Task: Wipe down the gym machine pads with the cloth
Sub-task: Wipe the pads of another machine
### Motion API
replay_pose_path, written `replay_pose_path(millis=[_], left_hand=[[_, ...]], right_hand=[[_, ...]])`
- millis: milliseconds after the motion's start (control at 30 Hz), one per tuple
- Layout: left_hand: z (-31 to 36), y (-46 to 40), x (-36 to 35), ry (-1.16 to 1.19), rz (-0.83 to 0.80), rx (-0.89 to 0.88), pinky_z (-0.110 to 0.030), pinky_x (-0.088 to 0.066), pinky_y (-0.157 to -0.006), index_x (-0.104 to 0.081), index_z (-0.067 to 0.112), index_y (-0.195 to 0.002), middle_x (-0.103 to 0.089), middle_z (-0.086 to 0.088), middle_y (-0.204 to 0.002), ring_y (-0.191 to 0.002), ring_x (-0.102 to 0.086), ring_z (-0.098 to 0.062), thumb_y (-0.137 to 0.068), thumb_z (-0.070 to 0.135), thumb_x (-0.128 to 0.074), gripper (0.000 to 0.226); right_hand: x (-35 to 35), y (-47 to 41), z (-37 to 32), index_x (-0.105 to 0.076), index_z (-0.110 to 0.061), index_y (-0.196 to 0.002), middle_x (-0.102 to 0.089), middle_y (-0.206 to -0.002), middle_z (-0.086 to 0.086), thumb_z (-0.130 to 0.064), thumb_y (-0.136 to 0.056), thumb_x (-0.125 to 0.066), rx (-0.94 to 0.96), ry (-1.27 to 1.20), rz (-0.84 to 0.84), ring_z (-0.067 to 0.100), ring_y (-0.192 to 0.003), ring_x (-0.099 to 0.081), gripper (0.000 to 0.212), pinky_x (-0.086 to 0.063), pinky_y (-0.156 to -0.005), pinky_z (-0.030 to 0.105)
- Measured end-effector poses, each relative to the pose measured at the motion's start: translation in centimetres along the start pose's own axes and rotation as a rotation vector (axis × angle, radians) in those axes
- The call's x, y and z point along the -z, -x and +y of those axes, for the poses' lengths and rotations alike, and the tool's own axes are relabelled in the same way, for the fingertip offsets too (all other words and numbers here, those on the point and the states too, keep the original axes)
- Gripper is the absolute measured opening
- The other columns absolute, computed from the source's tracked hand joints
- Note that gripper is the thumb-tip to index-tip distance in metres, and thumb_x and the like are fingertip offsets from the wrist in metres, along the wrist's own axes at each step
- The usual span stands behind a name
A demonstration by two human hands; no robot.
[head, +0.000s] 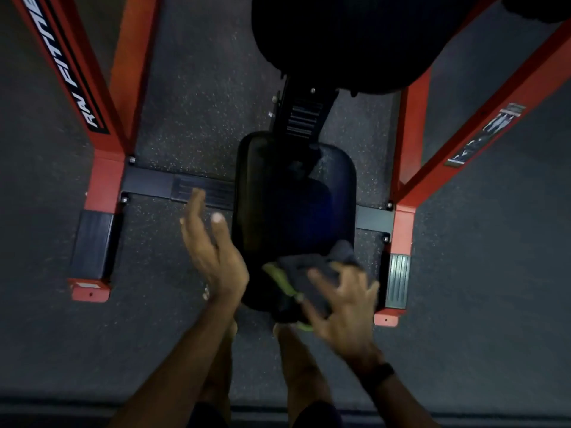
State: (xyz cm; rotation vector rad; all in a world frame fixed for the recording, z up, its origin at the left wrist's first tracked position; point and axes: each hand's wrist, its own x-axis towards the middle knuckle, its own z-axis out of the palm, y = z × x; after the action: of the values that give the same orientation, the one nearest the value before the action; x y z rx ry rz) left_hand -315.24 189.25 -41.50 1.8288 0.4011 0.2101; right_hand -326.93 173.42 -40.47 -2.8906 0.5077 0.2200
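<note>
Red steel legs (108, 125) of the gym machine are framing your view, two on each side, and the far left one is carrying a black strip with white lettering that is reading "RAV FITNE" before the picture edge is cutting it off. A sticker (485, 134) on the right leg is showing small figures and print too fine to read. Two black pads are showing: the seat pad (293, 205) below you and a larger back pad (340, 41) above it, which is running out of the top of the view and sitting too dark to make out clearly. You are holding one cloth (309, 273), dark grey with a green edge, against the near right corner of the seat pad; your right hand (343, 304) is gripping it with curled fingers, blurred. Your left hand (213, 254) is hovering just beside the seat's left edge, fingers straight and spread, touching nothing. A black crossbar (154, 183) is lying on the speckled floor (185, 88) under the seat.
</note>
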Motion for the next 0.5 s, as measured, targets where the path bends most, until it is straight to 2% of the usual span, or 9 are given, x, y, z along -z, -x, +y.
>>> replay_pose_path(millis=[33,67,100,167,233,300,367,433,500], left_hand=[[-0.2,0.6,-0.6,-0.082,-0.036,-0.010,-0.061,-0.023,-0.118,-0.044,0.015,-0.145,-0.047,-0.008,-0.152,-0.143,-0.040,-0.018,-0.105,0.035,-0.036,0.045],[-0.4,1.1,-1.3,-0.194,-0.091,-0.033,-0.059,-0.019,-0.120,-0.043,0.015,-0.146,-0.043,-0.008,-0.154,-0.145,-0.037,-0.017,-0.105,0.036,-0.033,0.047],[-0.4,1.5,-1.7,-0.314,-0.167,-0.087,-0.057,-0.015,-0.122,-0.043,0.013,-0.147,-0.038,-0.009,-0.158,-0.147,-0.033,-0.018,-0.105,0.039,-0.030,0.051],[-0.4,2.0,-2.5,-0.516,-0.301,-0.211,-0.052,-0.009,-0.125,-0.042,0.010,-0.149,-0.029,-0.010,-0.162,-0.151,-0.026,-0.022,-0.105,0.045,-0.022,0.060],[-0.7,1.8,-2.6,-0.616,-0.319,-0.237,-0.049,-0.004,-0.125,-0.041,0.009,-0.149,-0.025,-0.011,-0.163,-0.152,-0.022,-0.025,-0.105,0.048,-0.018,0.064],[-0.8,1.4,-2.6,-0.653,-0.302,-0.220,-0.049,-0.002,-0.125,-0.039,0.008,-0.150,-0.023,-0.011,-0.164,-0.153,-0.019,-0.025,-0.105,0.049,-0.018,0.064],[-0.8,1.5,-2.6,-0.670,-0.313,-0.212,-0.050,-0.001,-0.125,-0.038,0.008,-0.150,-0.022,-0.011,-0.164,-0.153,-0.018,-0.025,-0.104,0.047,-0.022,0.062],[-0.4,1.5,-2.6,-0.683,-0.329,-0.194,-0.049,-0.001,-0.125,-0.038,0.008,-0.151,-0.021,-0.011,-0.165,-0.153,-0.016,-0.024,-0.103,0.046,-0.025,0.062],[-0.3,1.4,-2.7,-0.700,-0.339,-0.174,-0.050,-0.001,-0.125,-0.038,0.008,-0.151,-0.020,-0.011,-0.165,-0.154,-0.015,-0.024,-0.103,0.047,-0.024,0.063]], right_hand=[[1.6,-2.2,0.0,-0.058,-0.033,-0.126,-0.053,-0.117,0.013,-0.057,-0.086,-0.051,-0.092,-0.007,-0.036,0.035,-0.101,-0.053,0.048,-0.044,-0.084,0.051],[1.5,-4.0,1.6,-0.061,-0.031,-0.128,-0.054,-0.119,0.016,-0.059,-0.086,-0.051,-0.085,-0.188,-0.042,0.038,-0.105,-0.052,0.051,-0.043,-0.086,0.054],[1.7,-6.9,2.8,-0.063,-0.027,-0.129,-0.054,-0.123,0.019,-0.058,-0.088,-0.052,-0.148,-0.109,0.029,0.041,-0.110,-0.051,0.053,-0.041,-0.089,0.056],[0.0,-15.2,1.4,-0.060,-0.019,-0.134,-0.049,-0.133,0.023,-0.055,-0.093,-0.053,-0.244,-0.116,0.055,0.043,-0.123,-0.044,0.055,-0.037,-0.096,0.056],[-0.9,-22.9,0.0,-0.056,-0.018,-0.137,-0.045,-0.140,0.020,-0.056,-0.096,-0.050,-0.303,-0.093,-0.020,0.039,-0.132,-0.036,0.056,-0.032,-0.100,0.055],[-1.3,-26.5,0.5,-0.055,-0.020,-0.139,-0.043,-0.141,0.018,-0.056,-0.096,-0.049,-0.300,-0.082,-0.065,0.037,-0.134,-0.033,0.056,-0.031,-0.100,0.053],[-1.6,-23.9,1.4,-0.052,-0.022,-0.142,-0.043,-0.142,0.020,-0.056,-0.097,-0.047,-0.219,-0.087,-0.042,0.039,-0.133,-0.035,0.057,-0.033,-0.100,0.054],[-0.8,-15.9,1.5,-0.054,-0.021,-0.142,-0.047,-0.140,0.026,-0.058,-0.096,-0.043,-0.160,-0.163,0.052,0.045,-0.132,-0.041,0.060,-0.038,-0.101,0.058],[0.1,-6.6,1.5,-0.056,-0.021,-0.139,-0.050,-0.135,0.026,-0.059,-0.093,-0.045,-0.203,-0.289,0.047,0.043,-0.127,-0.045,0.061,-0.040,-0.099,0.055]])
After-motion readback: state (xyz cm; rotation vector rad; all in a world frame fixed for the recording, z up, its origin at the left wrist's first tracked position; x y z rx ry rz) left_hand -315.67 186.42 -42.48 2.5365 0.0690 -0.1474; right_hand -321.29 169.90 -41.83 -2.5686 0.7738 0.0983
